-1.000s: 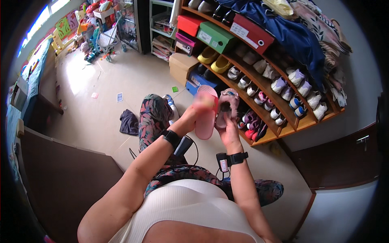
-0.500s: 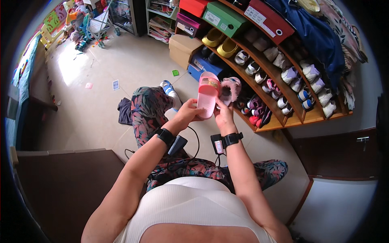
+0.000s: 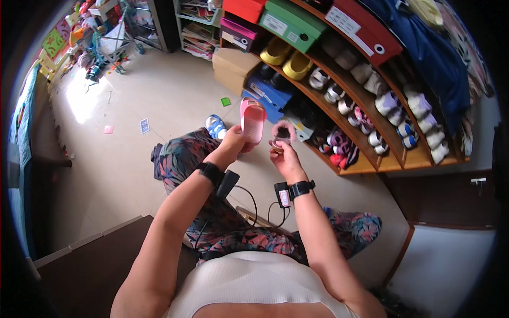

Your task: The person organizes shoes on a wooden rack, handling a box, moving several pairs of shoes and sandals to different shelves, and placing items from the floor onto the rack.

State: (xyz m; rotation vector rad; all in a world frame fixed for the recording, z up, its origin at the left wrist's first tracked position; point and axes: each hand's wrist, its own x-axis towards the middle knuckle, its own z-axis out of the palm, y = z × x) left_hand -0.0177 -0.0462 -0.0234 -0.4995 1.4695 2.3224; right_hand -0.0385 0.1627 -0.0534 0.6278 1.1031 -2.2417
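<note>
A pink slide sandal [image 3: 254, 130] is gripped at its heel end by my left hand [image 3: 233, 144], its strap pointing away from me. My right hand [image 3: 287, 159] is closed on a pink fuzzy slipper [image 3: 284, 130] with a dark inside, thumb on its near end. The two shoes are apart, held up in front of the shoe rack [image 3: 363, 163]. Each of my wrists wears a black strap with a small box and cable.
The rack on the right holds several rows of shoes. On it sit red, green [image 3: 292, 25] and purple shoe boxes. A tan carton [image 3: 233, 70] and a blue box [image 3: 268, 95] stand at its left end. A green square [image 3: 226, 101] and a card [image 3: 144, 125] lie on the floor.
The slide sandal and the fuzzy slipper have moved apart. My left hand has shifted left with the sandal; my right hand has drawn the slipper left and nearer, off the sandal.
</note>
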